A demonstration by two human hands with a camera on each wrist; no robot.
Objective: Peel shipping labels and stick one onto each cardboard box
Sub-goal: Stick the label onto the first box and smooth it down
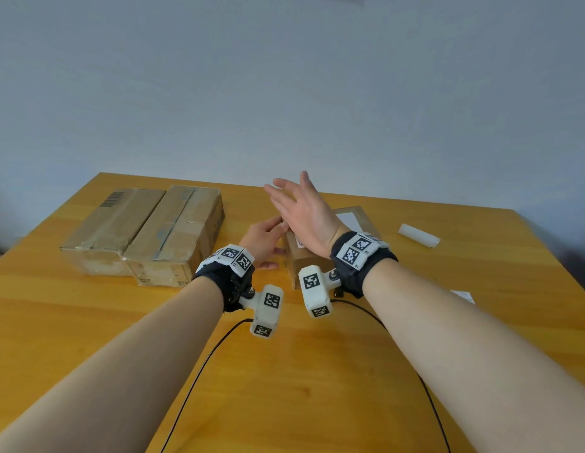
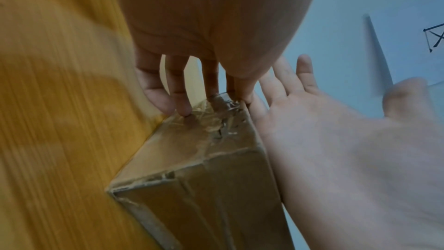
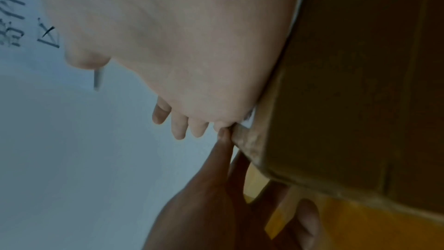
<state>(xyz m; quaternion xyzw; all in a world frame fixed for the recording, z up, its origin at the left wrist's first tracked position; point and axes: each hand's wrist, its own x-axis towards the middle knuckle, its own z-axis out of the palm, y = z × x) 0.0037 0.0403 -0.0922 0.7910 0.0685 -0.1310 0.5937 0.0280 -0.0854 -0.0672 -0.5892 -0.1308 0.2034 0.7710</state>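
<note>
The left hand (image 1: 263, 238) steadies the small brown cardboard box (image 1: 304, 259), fingers (image 2: 185, 109) straight; the right hand (image 1: 304, 210), flat and released, should smooth its white label (image 1: 350, 220) firmly.

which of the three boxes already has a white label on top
The small box between the hands, right of the two large boxes. Its top shows a white label; theirs show only tape and print.

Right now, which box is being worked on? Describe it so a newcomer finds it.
On the yellow wooden table, skip the two big boxes lying side by side at left. It is the small cardboard box between both hands, the only one bearing a white label.
</note>
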